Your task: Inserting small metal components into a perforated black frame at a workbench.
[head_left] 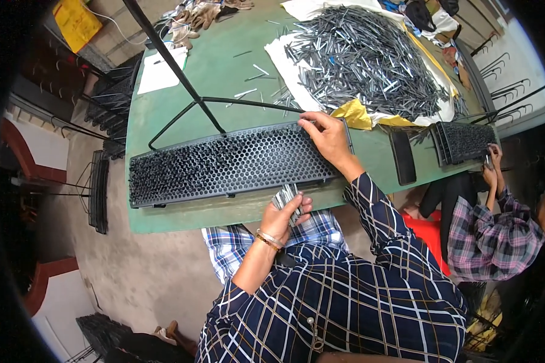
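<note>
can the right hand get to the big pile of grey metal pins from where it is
Probably yes. The right hand rests at the far edge of the black honeycomb grid, and the pile of pins lies just beyond it on the green table, with nothing standing between.

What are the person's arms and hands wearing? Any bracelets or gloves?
No gloves: both hands are bare. The left hand has thin gold and silver bangles around the wrist, and that forearm is bare, with the sleeve ending near the elbow. The right hand wears nothing, and its arm is covered to the wrist by the long sleeve of a dark navy checked shirt with white and orange lines.
</note>
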Available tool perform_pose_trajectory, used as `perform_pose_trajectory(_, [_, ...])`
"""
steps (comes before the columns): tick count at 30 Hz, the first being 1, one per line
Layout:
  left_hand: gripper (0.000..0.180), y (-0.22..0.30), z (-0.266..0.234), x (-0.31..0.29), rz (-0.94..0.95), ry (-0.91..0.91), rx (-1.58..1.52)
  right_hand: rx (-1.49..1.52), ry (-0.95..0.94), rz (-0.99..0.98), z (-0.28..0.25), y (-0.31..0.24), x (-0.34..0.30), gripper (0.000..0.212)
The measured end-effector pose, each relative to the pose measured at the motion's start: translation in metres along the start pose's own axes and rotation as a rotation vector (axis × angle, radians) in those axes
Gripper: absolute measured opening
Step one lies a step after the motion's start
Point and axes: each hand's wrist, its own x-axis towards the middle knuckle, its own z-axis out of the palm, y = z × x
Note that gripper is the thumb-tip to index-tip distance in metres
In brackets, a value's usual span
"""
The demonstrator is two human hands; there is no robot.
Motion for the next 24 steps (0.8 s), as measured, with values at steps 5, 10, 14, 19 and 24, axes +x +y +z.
perform_pose_trajectory(5, [0.019,-0.002,0.000,0.000,-0.008,-0.012,0.002,-0.101,-0.074,-0.143,-0.002,0.003,-0.004,0.015])
perform_pose_trajectory(10, [0.019,-0.004,-0.002,0.001,-0.004,-0.022,-0.002,-0.166,-0.092,-0.241,-0.004,0.001,-0.005,0.014])
perform_pose_trajectory(14, [0.019,-0.004,0.001,0.000,-0.019,-0.039,0.008,-0.205,-0.082,-0.238,-0.003,0.002,-0.009,0.014])
perform_pose_trajectory(19, [0.018,0.000,0.005,-0.004,-0.016,-0.035,0.012,-0.183,-0.021,-0.165,-0.008,-0.011,-0.008,0.013])
perform_pose_trajectory(24, [0.018,0.007,-0.001,0.000,0.077,-0.020,-0.002,0.103,-0.487,0.272,-0.018,-0.032,-0.028,0.022])
